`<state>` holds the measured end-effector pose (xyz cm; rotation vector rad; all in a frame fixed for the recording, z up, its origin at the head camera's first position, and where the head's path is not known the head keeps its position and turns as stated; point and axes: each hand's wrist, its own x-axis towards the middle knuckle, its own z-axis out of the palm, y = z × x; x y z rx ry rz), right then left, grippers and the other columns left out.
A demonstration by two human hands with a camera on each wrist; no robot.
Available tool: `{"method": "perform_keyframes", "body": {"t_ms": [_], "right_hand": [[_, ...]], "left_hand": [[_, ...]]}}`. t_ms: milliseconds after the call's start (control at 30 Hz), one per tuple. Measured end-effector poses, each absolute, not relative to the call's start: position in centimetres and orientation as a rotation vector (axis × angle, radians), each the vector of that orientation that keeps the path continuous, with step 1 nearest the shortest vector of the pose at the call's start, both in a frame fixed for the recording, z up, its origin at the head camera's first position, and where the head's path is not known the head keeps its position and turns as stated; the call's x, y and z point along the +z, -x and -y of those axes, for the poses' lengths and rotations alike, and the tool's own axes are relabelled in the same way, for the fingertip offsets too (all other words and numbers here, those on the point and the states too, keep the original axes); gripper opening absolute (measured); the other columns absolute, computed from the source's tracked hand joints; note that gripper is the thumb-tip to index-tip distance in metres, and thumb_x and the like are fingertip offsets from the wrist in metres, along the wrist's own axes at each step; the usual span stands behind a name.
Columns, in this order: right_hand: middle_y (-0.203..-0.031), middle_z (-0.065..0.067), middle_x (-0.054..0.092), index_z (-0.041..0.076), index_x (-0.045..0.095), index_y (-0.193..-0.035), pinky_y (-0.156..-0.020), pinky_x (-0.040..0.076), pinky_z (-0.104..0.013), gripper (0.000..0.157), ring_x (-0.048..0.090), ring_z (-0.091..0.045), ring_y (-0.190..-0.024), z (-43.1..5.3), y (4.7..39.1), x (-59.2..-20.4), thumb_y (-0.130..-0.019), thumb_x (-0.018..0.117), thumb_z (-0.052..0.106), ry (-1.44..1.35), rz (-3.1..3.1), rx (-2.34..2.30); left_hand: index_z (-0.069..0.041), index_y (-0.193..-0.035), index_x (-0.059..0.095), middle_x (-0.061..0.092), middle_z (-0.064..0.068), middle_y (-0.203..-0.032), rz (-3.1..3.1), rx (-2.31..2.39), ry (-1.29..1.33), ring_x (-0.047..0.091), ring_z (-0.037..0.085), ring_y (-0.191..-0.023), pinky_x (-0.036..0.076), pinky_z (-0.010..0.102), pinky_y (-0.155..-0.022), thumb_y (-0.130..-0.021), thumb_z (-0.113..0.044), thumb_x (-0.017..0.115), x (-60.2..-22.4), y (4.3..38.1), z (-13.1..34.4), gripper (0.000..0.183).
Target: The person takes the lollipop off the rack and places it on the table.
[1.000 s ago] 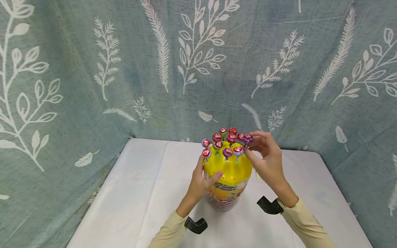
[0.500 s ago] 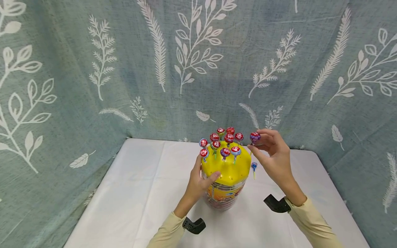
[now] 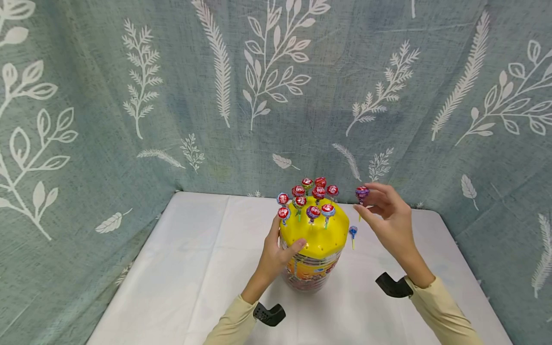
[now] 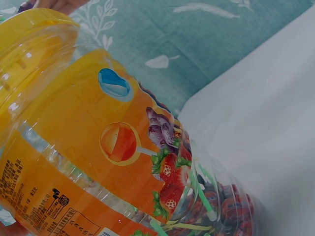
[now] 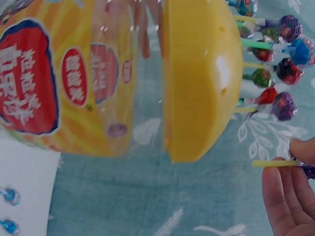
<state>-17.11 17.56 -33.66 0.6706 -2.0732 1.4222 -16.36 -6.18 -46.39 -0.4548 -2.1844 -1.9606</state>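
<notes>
A clear plastic jar (image 3: 308, 278) with a yellow lid (image 3: 319, 239) stands upright on the table, its orange label and wrapped candies showing in the left wrist view. Several lollipops (image 3: 313, 213) stick up from holes in the lid. My left hand (image 3: 276, 254) grips the lid's left side, thumb on top and fingers round the far edge. To the right of the lid and apart from it, my right hand (image 3: 390, 218) pinches a purple-wrapped lollipop (image 3: 362, 192). Its yellow stick (image 5: 273, 163) points toward the lid in the right wrist view.
A blue lollipop (image 3: 353, 231) lies on the white table (image 3: 207, 278), just right of the jar. Two blue-wrapped lollipops (image 5: 11, 196) show on the white surface in the right wrist view. A leaf-patterned curtain (image 3: 241, 153) hangs behind and at both sides.
My right hand has moved right, away from the lid, carrying the purple lollipop. The blue lollipop on the table has come into fuller view. My left hand keeps its grip on the lid.
</notes>
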Motion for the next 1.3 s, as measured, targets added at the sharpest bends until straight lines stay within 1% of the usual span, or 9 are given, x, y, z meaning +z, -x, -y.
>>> {"method": "perform_keyframes", "body": {"t_ms": [267,567,633,767,900,967,1100,1300], "right_hand": [[-0.086,-0.026,0.061,-0.009,0.055,-0.118,-0.067,0.052,-0.017,0.048,0.06,-0.016,-0.075,-18.4,17.4,-34.4,-0.073,0.069,-0.018,-0.611,2.13,1.428],[-0.088,-0.023,0.064,-0.006,0.057,-0.119,-0.066,0.051,-0.016,0.047,0.061,-0.012,-0.076,-19.2,18.1,-35.8,-0.075,0.071,-0.013,-0.485,2.221,1.409],[-0.088,-0.023,0.064,-0.005,0.057,-0.119,-0.066,0.051,-0.016,0.048,0.061,-0.011,-0.076,-19.6,18.4,-36.4,-0.075,0.072,-0.013,-0.473,2.228,1.415],[-0.089,-0.02,0.064,-0.001,0.058,-0.121,-0.065,0.051,-0.015,0.049,0.061,-0.009,-0.076,-20.6,19.5,-38.4,-0.076,0.073,-0.009,-0.445,2.246,1.417],[-0.088,-0.016,0.065,0.003,0.058,-0.122,-0.064,0.05,-0.015,0.049,0.061,-0.007,-0.075,-21.6,20.5,-40.3,-0.077,0.074,-0.004,-0.402,2.275,1.402],[-0.088,-0.015,0.065,0.004,0.059,-0.122,-0.064,0.05,-0.015,0.048,0.061,-0.007,-0.074,-21.8,20.8,-40.9,-0.077,0.075,-0.002,-0.383,2.29,1.39],[-0.087,-0.015,0.066,0.005,0.059,-0.121,-0.06,0.051,-0.016,0.045,0.062,-0.011,-0.07,-22.3,21.3,-42.0,-0.079,0.075,0.002,-0.339,2.323,1.389],[-0.089,-0.016,0.064,0.004,0.057,-0.122,-0.055,0.052,-0.02,0.045,0.062,-0.016,-0.067,-22.9,21.8,-43.4,-0.08,0.074,0.004,-0.273,2.374,1.393]], "left_hand": [[-0.033,-0.146,0.025,0.047,-0.004,-0.135,2.175,-1.953,0.465,0.047,0.017,-0.119,0.039,0.047,-0.1,-0.085,-0.039,0.065,-46.5,16.5,6.3,0.074],[-0.034,-0.146,0.025,0.048,-0.005,-0.133,2.165,-1.944,0.478,0.047,0.017,-0.119,0.037,0.049,-0.1,-0.084,-0.04,0.065,-46.5,16.5,6.3,0.074],[-0.034,-0.146,0.025,0.047,-0.006,-0.134,2.171,-1.943,0.473,0.047,0.017,-0.12,0.037,0.049,-0.101,-0.084,-0.041,0.065,-46.5,16.5,6.3,0.075],[-0.029,-0.148,0.025,0.047,-0.005,-0.135,2.17,-1.941,0.466,0.046,0.016,-0.12,0.036,0.049,-0.102,-0.084,-0.04,0.065,-46.6,16.4,6.3,0.076],[-0.029,-0.148,0.024,0.046,-0.006,-0.136,2.175,-1.948,0.457,0.046,0.015,-0.121,0.036,0.047,-0.102,-0.084,-0.04,0.065,-46.7,16.3,6.2,0.076],[-0.032,-0.147,0.024,0.046,-0.006,-0.136,2.18,-1.95,0.45,0.045,0.014,-0.121,0.037,0.046,-0.102,-0.084,-0.04,0.065,-46.7,16.3,6.2,0.076],[-0.034,-0.147,0.024,0.045,-0.006,-0.137,2.18,-1.958,0.443,0.045,0.014,-0.122,0.037,0.045,-0.102,-0.084,-0.04,0.065,-46.6,16.2,6.2,0.075],[-0.033,-0.147,0.024,0.045,-0.007,-0.137,2.191,-1.96,0.43,0.045,0.014,-0.122,0.036,0.046,-0.103,-0.084,-0.04,0.065,-46.4,16.1,6.2,0.075]]}}
